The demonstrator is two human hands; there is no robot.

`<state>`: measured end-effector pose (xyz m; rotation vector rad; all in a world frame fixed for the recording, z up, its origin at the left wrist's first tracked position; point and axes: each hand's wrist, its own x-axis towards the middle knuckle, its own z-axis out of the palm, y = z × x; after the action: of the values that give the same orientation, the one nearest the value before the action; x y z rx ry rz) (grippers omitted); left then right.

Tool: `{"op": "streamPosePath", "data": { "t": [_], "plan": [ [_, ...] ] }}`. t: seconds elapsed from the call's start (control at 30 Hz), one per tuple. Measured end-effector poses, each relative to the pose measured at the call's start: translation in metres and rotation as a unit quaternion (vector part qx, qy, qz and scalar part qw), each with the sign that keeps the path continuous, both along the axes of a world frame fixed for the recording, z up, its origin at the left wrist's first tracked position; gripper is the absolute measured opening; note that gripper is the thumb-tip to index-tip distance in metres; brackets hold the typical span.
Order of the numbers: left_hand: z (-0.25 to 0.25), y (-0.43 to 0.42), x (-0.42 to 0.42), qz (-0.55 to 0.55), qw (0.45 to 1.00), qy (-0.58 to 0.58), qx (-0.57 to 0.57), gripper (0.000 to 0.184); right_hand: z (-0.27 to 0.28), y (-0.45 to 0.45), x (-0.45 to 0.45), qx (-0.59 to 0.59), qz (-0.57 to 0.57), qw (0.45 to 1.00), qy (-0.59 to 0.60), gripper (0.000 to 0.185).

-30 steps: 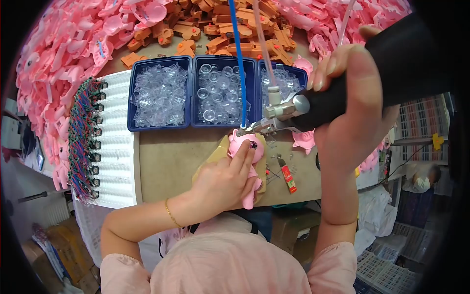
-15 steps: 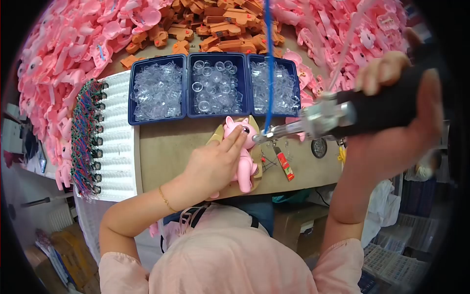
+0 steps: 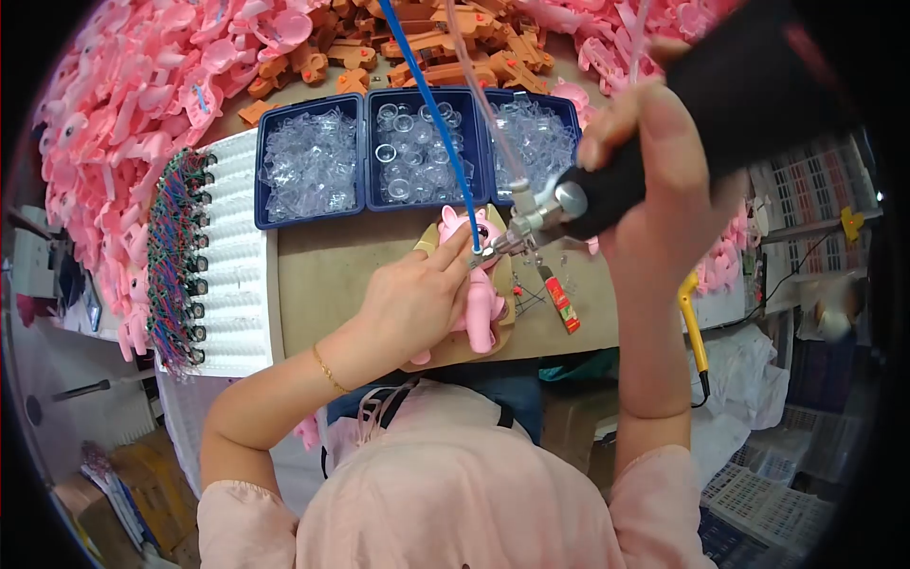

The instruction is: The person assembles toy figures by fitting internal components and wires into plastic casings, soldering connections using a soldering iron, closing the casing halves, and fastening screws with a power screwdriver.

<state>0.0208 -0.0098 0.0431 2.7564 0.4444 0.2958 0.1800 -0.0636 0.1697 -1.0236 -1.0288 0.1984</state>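
Note:
A pink toy animal figure (image 3: 483, 308) lies on a tan holder (image 3: 498, 343) near the table's front edge. My left hand (image 3: 412, 289) rests on the figure, with its fingers stretched across the head and upper body. In my right hand (image 3: 664, 171) is a black-handled power tool (image 3: 720, 104), gripped with the fingers wrapped round its body. The tool's metal tip meets the figure just below the head, by my left fingertips. A blue tube (image 3: 431, 104) runs down to that tip, and a clear tube joins the metal fitting.
Behind the figure stand three blue bins (image 3: 366, 156) of clear plastic parts. Pink shells (image 3: 152, 114) and orange parts (image 3: 455, 47) are heaped further back. At left a white tray (image 3: 237, 266) holds wired parts. A red tube (image 3: 559, 302) and a yellow-handled tool (image 3: 694, 327) are at right.
The tool in my right hand swung right, away from the figure's head, then came back left to a spot below the head. My left hand stays on the figure.

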Motion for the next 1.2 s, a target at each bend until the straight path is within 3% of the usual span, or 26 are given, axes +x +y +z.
{"op": "streamPosePath", "data": {
  "t": [0.13, 0.17, 0.27, 0.33, 0.4, 0.43, 0.57, 0.63, 0.77, 0.8, 0.87, 0.93, 0.97, 1.0, 1.07, 1.13, 1.2],
  "plan": [
    [-0.001, -0.002, -0.001, 0.005, 1.0, 0.016, 0.017, 0.051, 0.034, -0.007, -0.001, -0.018, -0.049, 0.999, 0.0, 0.022],
    [-0.003, -0.002, 0.0, 0.008, 1.0, 0.014, 0.015, 0.051, 0.046, -0.016, 0.004, 0.029, 0.014, 0.999, 0.032, 0.026],
    [-0.004, -0.002, -0.003, -0.009, 1.0, -0.013, 0.027, 0.05, 0.068, -0.039, -0.016, 0.028, 0.103, 0.994, 0.021, 0.035],
    [0.003, -0.003, -0.004, 0.003, 1.0, 0.0, 0.009, 0.048, 0.063, -0.049, -0.03, -0.008, 0.072, 0.997, 0.005, 0.04],
    [-0.015, 0.0, -0.001, -0.014, 0.998, -0.057, 0.024, 0.048, 0.05, -0.054, -0.037, -0.079, 0.004, 0.997, -0.022, 0.052],
    [-0.017, 0.0, 0.0, -0.012, 0.997, -0.071, 0.041, 0.048, 0.043, -0.052, -0.034, -0.036, 0.079, 0.996, 0.011, 0.053],
    [-0.009, -0.001, -0.004, -0.016, 0.997, -0.069, 0.04, 0.05, 0.034, -0.053, -0.043, -0.032, 0.078, 0.996, 0.027, 0.05],
    [-0.01, 0.001, -0.003, -0.02, 0.996, -0.082, 0.043, 0.051, 0.029, -0.049, -0.05, -0.093, -0.046, 0.994, -0.02, 0.046],
    [-0.007, -0.003, -0.003, -0.011, 0.998, -0.048, 0.046, 0.053, 0.006, -0.043, -0.049, -0.049, -0.069, 0.995, -0.05, 0.045],
    [-0.004, -0.005, -0.003, 0.002, 0.998, -0.046, 0.044, 0.053, 0.005, -0.041, -0.047, -0.05, -0.063, 0.995, -0.053, 0.045],
    [-0.01, -0.006, -0.003, 0.013, 0.997, -0.034, 0.073, 0.051, 0.008, -0.036, -0.037, -0.04, 0.097, 0.994, -0.031, 0.047],
    [-0.015, -0.002, -0.003, -0.003, 0.995, -0.096, 0.041, 0.039, 0.017, -0.028, -0.023, -0.061, 0.073, 0.993, -0.063, 0.049],
    [-0.014, 0.001, -0.001, -0.003, 0.984, -0.166, 0.066, 0.025, 0.036, -0.031, -0.015, -0.075, 0.101, 0.992, -0.011, 0.045],
    [-0.008, 0.016, -0.003, 0.007, 0.984, -0.166, 0.067, 0.025, 0.06, -0.032, -0.011, -0.091, 0.128, 0.987, 0.043, 0.042],
    [0.001, 0.065, -0.006, 0.014, 0.998, -0.039, -0.051, 0.02, 0.086, -0.022, -0.012, 0.0, 0.079, 0.996, 0.029, 0.035],
    [0.007, 0.112, -0.01, 0.192, 0.975, -0.065, 0.094, 0.02, 0.085, -0.009, -0.01, -0.006, 0.122, 0.992, 0.012, 0.035],
    [-0.011, 0.135, -0.015, 0.237, 0.964, -0.01, 0.123, 0.007, 0.064, 0.01, -0.017, -0.024, 0.017, 0.999, -0.034, 0.037]
  ]
}}
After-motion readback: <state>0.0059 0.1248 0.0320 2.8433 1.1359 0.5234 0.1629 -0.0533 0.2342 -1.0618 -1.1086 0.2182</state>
